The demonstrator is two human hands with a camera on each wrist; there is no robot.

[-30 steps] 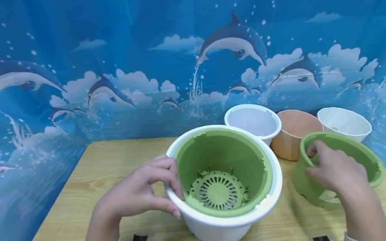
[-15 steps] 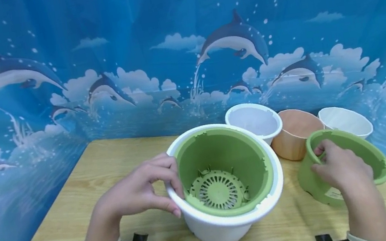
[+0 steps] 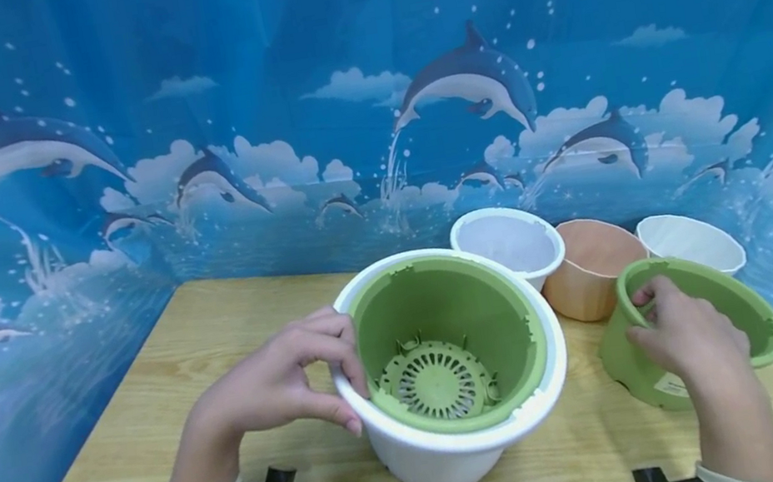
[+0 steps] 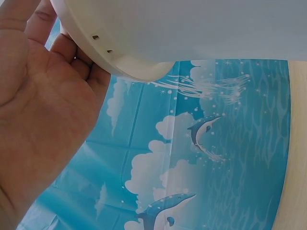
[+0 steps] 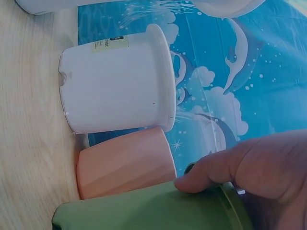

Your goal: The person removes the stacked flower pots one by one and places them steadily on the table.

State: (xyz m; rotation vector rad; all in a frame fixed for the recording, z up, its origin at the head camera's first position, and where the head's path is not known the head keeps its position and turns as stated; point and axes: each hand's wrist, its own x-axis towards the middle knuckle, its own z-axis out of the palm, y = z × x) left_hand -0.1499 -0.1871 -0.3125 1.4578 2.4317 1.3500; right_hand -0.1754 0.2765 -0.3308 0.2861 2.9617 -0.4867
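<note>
A large white flowerpot stands mid-table with a green pot nested inside it, its slotted bottom showing. My left hand grips the white pot's left rim, thumb outside and fingers over the edge. At the right, my right hand pinches the near-left rim of a second green flowerpot, fingers inside it. In the right wrist view the thumb presses the outer wall of this green pot. The left wrist view shows the left palm beside the white pot's rim.
Behind, against the dolphin-printed curtain, stand a smaller white pot, an orange pot and a white pot with a wavy rim. The wooden table ends at the curtain along its back and sides.
The right hand and the second green pot have shifted a little to the right. The left hand and the nested pots have stayed in place.
</note>
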